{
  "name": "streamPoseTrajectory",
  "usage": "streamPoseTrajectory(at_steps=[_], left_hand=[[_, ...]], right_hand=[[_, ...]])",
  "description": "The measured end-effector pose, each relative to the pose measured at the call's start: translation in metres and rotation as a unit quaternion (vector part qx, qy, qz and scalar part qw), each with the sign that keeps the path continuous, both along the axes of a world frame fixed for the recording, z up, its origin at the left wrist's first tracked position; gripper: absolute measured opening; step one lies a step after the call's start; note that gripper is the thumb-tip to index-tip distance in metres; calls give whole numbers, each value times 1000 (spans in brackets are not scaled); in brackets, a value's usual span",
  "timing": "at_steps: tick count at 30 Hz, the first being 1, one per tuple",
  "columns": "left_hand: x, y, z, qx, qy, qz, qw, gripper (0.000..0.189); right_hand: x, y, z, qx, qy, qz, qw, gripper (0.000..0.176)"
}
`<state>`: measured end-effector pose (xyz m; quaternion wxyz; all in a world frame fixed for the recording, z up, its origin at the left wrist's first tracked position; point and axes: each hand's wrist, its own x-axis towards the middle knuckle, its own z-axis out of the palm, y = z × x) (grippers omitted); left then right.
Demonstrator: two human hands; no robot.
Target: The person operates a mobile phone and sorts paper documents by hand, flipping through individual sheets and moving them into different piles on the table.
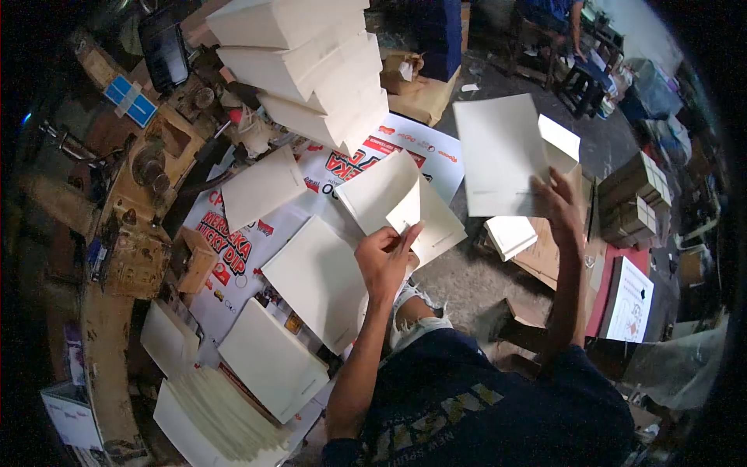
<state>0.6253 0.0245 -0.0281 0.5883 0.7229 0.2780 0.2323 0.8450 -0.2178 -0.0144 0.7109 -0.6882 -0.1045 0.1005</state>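
Observation:
My right hand (559, 201) is closed on the lower right edge of a cream paper sheet (499, 154), which it holds up at the right. My left hand (386, 261) pinches the lifted, curled corner of another cream sheet (373, 191) on a low pile over the table's front edge. Under that sheet, more paper (440, 229) with small print shows. Left of my left hand lies a stack of cream sheets (319, 284), and nearer me another stack (272, 358). A fanned pile of paper (226, 416) rests at the lower left.
Tall blocks of stacked paper (311, 78) stand at the back on a printed banner (226, 249). A worn machine (144, 226) lines the left side. Tied bundles (634, 198) and a cardboard surface (548, 253) are at the right. A person (576, 35) sits at the far back.

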Motion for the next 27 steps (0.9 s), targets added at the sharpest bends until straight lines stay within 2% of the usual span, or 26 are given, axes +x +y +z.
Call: streamPoseTrajectory(at_steps=[2, 3, 4, 5, 6, 8, 9, 10, 11, 12, 13, 14, 16, 17, 18, 19, 20, 22, 23, 24, 25, 27], left_hand=[[-4, -1, -2, -43, -34, 19, 998, 37], [-9, -2, 5, -62, -20, -1, 998, 31], [-13, -3, 10, -61, -17, -2, 998, 31], [-18, -5, 13, -56, -50, -44, 996, 29], [-23, -7, 15, -51, -83, -86, 991, 28], [-41, -8, 17, -31, -69, -70, 995, 27], [-52, -5, 18, 46, -16, -39, 998, 27], [-63, -3, 20, 122, 38, -8, 992, 28], [-73, -2, 27, 131, 132, 10, 983, 34], [-84, -2, 29, 130, 133, 9, 982, 34], [-96, -4, 28, 240, 185, -9, 953, 35], [-104, -5, 27, 346, 233, -26, 909, 37], [-112, -2, 21, 321, 235, -26, 917, 37], [-116, 3, 14, 256, 216, -39, 941, 33], [-120, 7, 14, 189, 197, -54, 961, 29], [-125, 9, 15, 188, 198, -51, 961, 29], [-132, 11, 18, 165, 179, -29, 970, 25], [-143, 13, 25, 144, 163, 3, 976, 22], [-151, 12, 27, 88, 134, 52, 986, 22], [-158, 11, 28, 32, 104, 101, 989, 23], [-163, 10, 28, 23, 104, 150, 983, 22], [-171, 10, 28, 4, 93, 174, 980, 21]], right_hand=[[3, 5, -33, 35, -37, 56, 997, 58], [-9, 16, -30, -4, -4, 115, 993, 60], [-6, 21, -57, 15, -9, 180, 984, 56], [-5, 31, -84, -47, -35, 192, 980, 52], [-38, 57, -38, -76, 12, 233, 970, 53], [-29, 69, -79, -5, 36, 342, 939, 57], [-42, 77, -71, 11, 33, 286, 958, 50], [-52, 80, -55, 12, 36, 287, 957, 50], [-59, 80, -37, -31, 80, 245, 966, 53], [-63, 80, -28, -75, 123, 200, 969, 56], [-58, 84, -41, -57, 128, 163, 977, 63], [-53, 81, -48, -59, 129, 164, 976, 63], [-57, 86, -17, -121, 210, 108, 964, 69], [-60, 89, -11, -122, 208, 111, 964, 69], [-65, 89, -7, -168, 94, 164, 968, 70], [-70, 89, -6, -211, -21, 215, 953, 71], [-75, 89, -5, -210, -21, 219, 952, 71], [-81, 90, -7, -136, -58, 201, 968, 61], [-83, 94, -8, -133, -57, 208, 967, 61], [-86, 97, -10, -78, 20, 198, 977, 56], [-88, 99, -12, -25, 99, 187, 977, 50], [-90, 104, -14, -5, 110, 205, 972, 47]])
